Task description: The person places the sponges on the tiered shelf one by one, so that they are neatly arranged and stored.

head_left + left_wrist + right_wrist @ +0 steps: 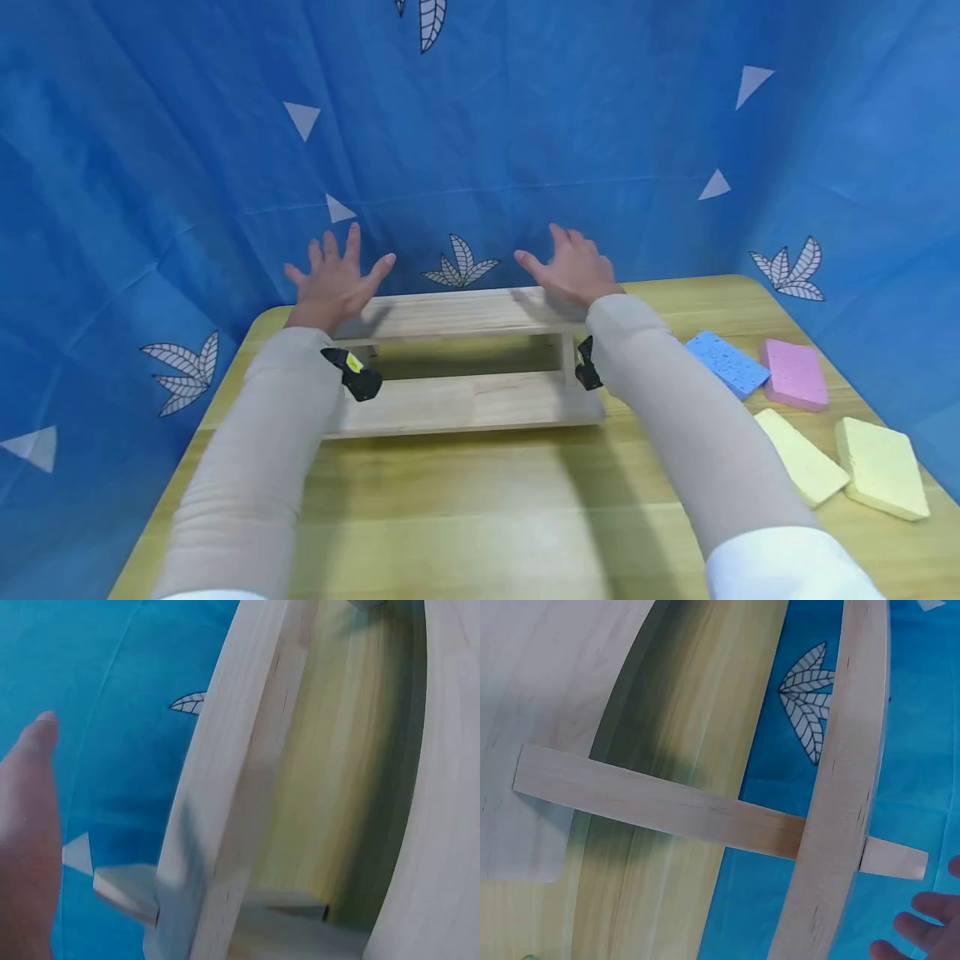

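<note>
A two-tier shelf of pale wood stands at the back of the table, its upper board (457,312) behind and above its lower board (468,402). Over the left end of the upper board, my left hand (333,283) spreads its straight fingers and thumb, holding nothing. My right hand (577,268) reaches over the other end with fingers extended and the thumb apart, also holding nothing. A side bar (660,795) joins the two boards in the right wrist view, with several fingertips (919,930) beyond it. The left wrist view shows a thumb (30,802) beside the upper board.
To the right on the wooden table (450,517) lie a blue sponge (727,364), a pink sponge (795,375) and two pale yellow sponges, one nearer the arm (801,457) and one outward (881,468). A blue patterned cloth (510,125) hangs behind and along the sides.
</note>
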